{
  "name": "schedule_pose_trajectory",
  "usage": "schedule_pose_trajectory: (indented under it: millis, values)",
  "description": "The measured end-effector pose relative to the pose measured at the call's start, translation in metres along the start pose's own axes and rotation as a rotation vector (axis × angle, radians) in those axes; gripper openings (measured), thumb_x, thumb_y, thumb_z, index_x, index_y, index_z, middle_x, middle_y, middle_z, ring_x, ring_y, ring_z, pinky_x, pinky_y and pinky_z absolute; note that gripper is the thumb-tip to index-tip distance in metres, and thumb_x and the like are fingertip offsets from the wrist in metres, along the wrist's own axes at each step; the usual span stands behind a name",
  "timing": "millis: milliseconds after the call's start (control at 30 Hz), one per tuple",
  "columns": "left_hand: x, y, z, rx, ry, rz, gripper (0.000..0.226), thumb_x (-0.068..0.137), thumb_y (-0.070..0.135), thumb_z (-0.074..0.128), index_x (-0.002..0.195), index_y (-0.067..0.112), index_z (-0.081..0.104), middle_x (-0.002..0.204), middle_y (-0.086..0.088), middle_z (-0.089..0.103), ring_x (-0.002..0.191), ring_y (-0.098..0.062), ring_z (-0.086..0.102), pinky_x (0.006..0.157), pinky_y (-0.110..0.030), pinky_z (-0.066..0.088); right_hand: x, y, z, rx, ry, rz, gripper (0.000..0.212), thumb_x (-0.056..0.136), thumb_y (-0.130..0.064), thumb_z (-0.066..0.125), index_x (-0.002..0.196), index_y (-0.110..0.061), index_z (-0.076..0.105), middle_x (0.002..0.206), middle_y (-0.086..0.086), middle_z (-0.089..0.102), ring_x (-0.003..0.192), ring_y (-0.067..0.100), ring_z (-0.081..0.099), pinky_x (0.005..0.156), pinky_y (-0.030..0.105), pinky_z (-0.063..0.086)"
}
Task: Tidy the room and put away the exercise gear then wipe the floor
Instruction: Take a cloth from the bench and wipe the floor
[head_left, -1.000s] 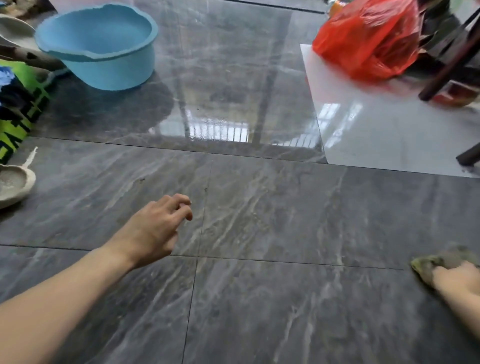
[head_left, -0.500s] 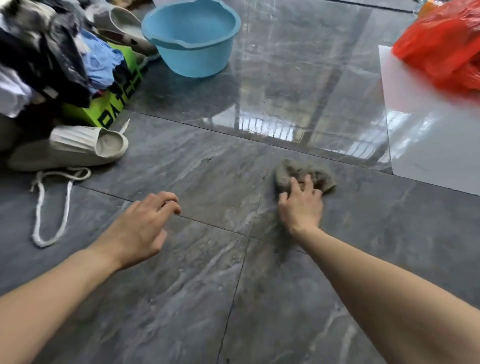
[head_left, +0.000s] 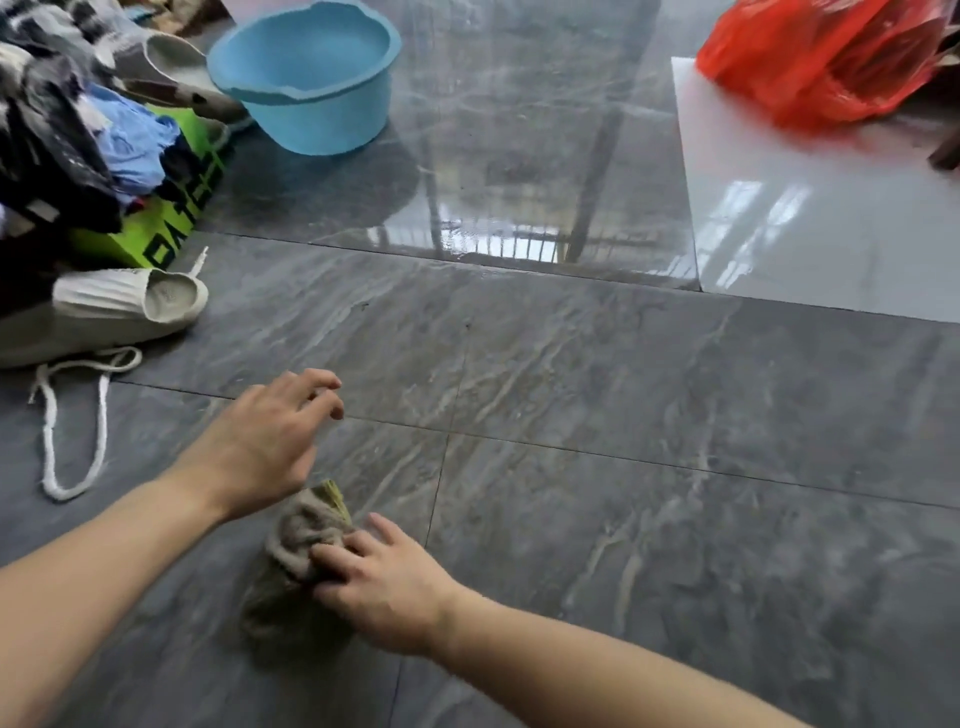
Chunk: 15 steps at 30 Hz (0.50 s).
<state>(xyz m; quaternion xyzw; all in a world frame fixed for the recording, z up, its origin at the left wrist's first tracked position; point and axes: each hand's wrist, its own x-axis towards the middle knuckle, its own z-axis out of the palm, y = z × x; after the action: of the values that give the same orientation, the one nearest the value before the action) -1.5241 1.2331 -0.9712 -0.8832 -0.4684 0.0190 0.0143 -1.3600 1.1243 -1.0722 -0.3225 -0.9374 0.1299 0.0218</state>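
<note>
One head-worn wide-angle camera, looking forward and steeply down, close over the grey tiled floor (head_left: 623, 415), both forearms entering from 6 o'clock, blue basin (head_left: 306, 78) far at 11 o'clock, red bag (head_left: 821, 62) at 1 o'clock

A glossy grey marble-tiled floor (head_left: 623, 389) is seen, window light being mirrored in it; a white tile (head_left: 810, 218) is inset far right.
</note>
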Motion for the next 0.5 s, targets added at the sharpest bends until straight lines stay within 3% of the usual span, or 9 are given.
schedule_pose_trajectory:
  millis: [100,233,400,500]
  values:
    - [0.033,0.022,-0.007,0.012,0.007,0.092,0.045,0.055,0.006,0.072,0.096,0.018,0.061,0.119,-0.006,0.055,0.094,-0.027,0.062,0.067,-0.041,0.054,-0.043,0.057,-0.008,0.007,0.107,0.125,0.029,0.079,-0.028,0.057,0.107,-0.03,0.065,0.132,0.002,0.051,0.098,0.027,0.057,0.095,0.043,0.041]
    - [0.076,0.057,-0.01,0.002,0.002,0.214,0.037,0.06,0.006,0.067,0.095,0.015,0.062,0.118,-0.008,0.057,0.089,-0.029,0.062,0.067,-0.038,0.053,-0.125,0.135,-0.033,-0.001,0.198,0.565,0.033,0.069,-0.031,0.065,0.102,-0.031,0.069,0.127,0.004,0.061,0.097,0.028,0.065,0.094,0.048,0.048]
    - [0.113,0.113,-0.013,-0.002,-0.003,0.35,0.037,0.056,0.012,0.072,0.092,0.018,0.064,0.122,-0.01,0.059,0.095,-0.032,0.062,0.072,-0.04,0.057,-0.253,0.208,-0.059,-0.046,0.185,1.355,0.038,0.086,-0.03,0.056,0.123,-0.027,0.061,0.144,0.007,0.047,0.119,0.032,0.054,0.103,0.045,0.036]
    - [0.117,0.133,-0.01,0.04,-0.022,0.445,0.039,0.054,0.018,0.075,0.091,0.021,0.063,0.123,-0.009,0.06,0.099,-0.031,0.063,0.072,-0.037,0.057,-0.305,0.241,-0.075,0.032,0.183,1.891,0.038,0.091,-0.023,0.051,0.127,-0.014,0.055,0.14,0.016,0.041,0.125,0.038,0.044,0.105,0.046,0.033]
